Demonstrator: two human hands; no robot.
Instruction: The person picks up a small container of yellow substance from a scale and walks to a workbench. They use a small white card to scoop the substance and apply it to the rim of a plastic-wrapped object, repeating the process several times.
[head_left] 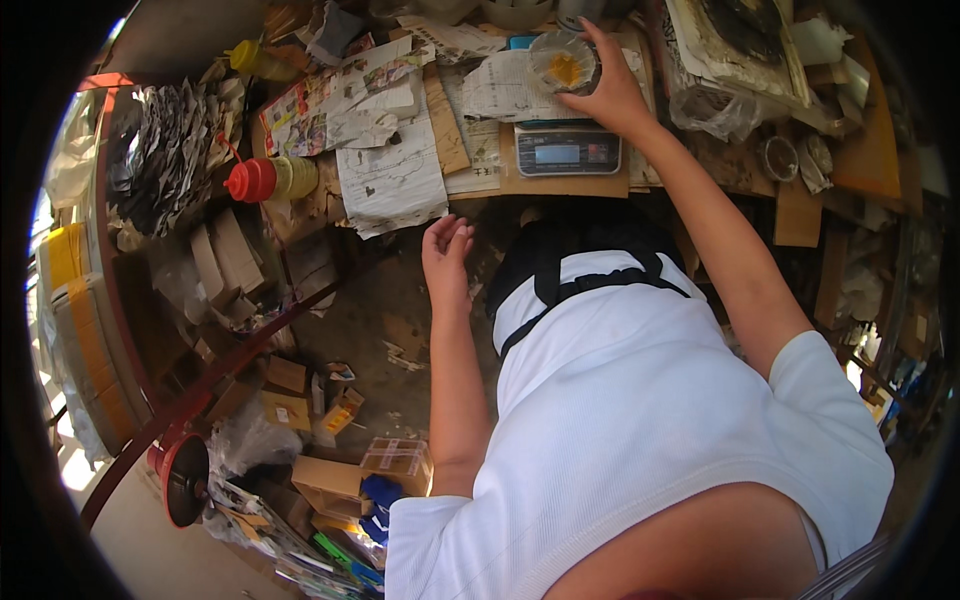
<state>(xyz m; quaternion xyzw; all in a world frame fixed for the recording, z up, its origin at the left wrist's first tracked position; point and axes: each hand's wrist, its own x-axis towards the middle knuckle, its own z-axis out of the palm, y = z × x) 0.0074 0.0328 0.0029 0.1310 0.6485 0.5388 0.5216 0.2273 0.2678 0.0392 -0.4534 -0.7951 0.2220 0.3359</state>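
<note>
My right hand [615, 95] is closed around the rim of a clear plastic cup [563, 62] with yellow-orange stuff at its bottom. The cup is over a digital scale [567, 150] with a lit display, at the far middle of the table; I cannot tell whether it rests on the scale. My left hand [448, 250] is by the table's near edge, just under the corner of a printed paper sheet [392, 180]. Its fingers are loosely curled, and nothing shows in them.
A squeeze bottle with a red cap [250, 180] lies left of the sheets, and a yellow bottle [262, 62] farther back. Crumpled dark paper [175, 150] is heaped at left. Stacked dirty trays [745, 50] stand at right. A red metal bar [225, 385] crosses above cartons [330, 480] on the floor.
</note>
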